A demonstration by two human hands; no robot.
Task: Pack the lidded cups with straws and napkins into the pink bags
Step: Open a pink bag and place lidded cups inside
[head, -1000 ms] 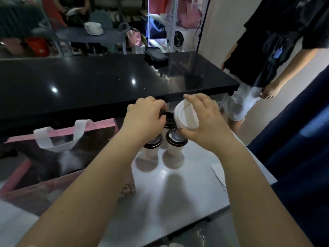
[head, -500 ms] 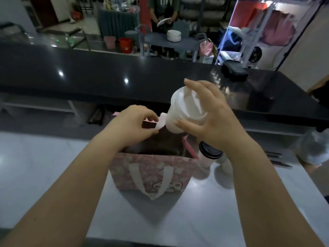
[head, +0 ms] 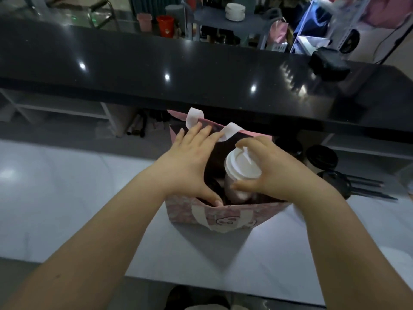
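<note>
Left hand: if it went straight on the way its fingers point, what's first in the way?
The white handle on the far rim of the pink bag. The left hand has straight fingers pointing across the bag mouth, and they seem to touch that handle, though depth is unclear.

we see a glossy black counter (head: 201, 70) spanning nine to three, with ceiling lights glinting on it. at six lies a pale white table (head: 55, 198). toward twelve stands a grey cart (head: 214, 23) with stacked plates (head: 234, 11), a red bucket (head: 165, 23) at eleven and metal shelving (head: 309, 41) at one.
</note>
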